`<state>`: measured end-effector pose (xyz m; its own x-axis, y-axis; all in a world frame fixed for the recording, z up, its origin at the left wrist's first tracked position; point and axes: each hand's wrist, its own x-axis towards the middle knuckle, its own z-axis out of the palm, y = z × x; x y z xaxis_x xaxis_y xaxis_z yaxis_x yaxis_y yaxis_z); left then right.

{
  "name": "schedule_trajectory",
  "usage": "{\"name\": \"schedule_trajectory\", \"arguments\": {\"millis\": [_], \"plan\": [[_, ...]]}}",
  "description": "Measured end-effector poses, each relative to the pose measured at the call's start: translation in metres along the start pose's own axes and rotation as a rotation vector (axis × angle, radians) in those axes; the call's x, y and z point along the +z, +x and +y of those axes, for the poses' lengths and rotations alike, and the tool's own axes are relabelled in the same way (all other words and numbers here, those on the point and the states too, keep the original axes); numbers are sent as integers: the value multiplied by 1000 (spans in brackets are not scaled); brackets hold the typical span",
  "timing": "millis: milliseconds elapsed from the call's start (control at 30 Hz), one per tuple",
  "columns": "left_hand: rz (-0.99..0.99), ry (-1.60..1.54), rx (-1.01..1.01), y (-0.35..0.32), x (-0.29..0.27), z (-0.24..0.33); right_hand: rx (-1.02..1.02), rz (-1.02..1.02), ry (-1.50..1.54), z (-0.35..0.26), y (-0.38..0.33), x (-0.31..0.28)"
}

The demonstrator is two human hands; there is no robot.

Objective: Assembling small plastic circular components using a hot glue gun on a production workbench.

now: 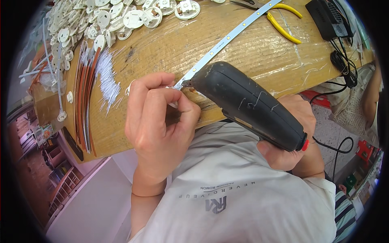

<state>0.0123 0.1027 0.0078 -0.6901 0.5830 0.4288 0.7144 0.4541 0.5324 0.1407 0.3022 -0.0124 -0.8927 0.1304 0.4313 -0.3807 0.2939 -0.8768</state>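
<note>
Black gun-shaped tool point(247, 97) overlaps LED strip point(221, 44) | right fingers point(268, 153) wrap tool | left fingers point(163, 96) pinched, hold unclear | pliers point(279, 30), discs point(133, 19) beyond

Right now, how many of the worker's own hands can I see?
2: the left hand, its fingertips at the light strip's near end, and the right hand, gripping the black gun-shaped tool, which partly hides it.

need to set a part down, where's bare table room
Two bare patches of tabletop: between the round white parts and the light strip, and between the yellow-handled pliers and the black tool. Crowded: upper left with those parts, the left with wires, upper right with the black box.
</note>
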Motion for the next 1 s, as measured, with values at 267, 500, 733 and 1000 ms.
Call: {"name": "schedule_trajectory", "arguments": {"millis": [267,500,733,1000], "plan": [[5,-6,-10,0,1,1,-10,0,8,-1,1,0],[15,-5,0,0,1,1,12,-9,18,0,1,-1],[7,-4,9,0,-1,0,-3,-9,14,0,0,-1],[3,-10,-21,0,-1,1,-9,-6,8,0,0,-1]]}}
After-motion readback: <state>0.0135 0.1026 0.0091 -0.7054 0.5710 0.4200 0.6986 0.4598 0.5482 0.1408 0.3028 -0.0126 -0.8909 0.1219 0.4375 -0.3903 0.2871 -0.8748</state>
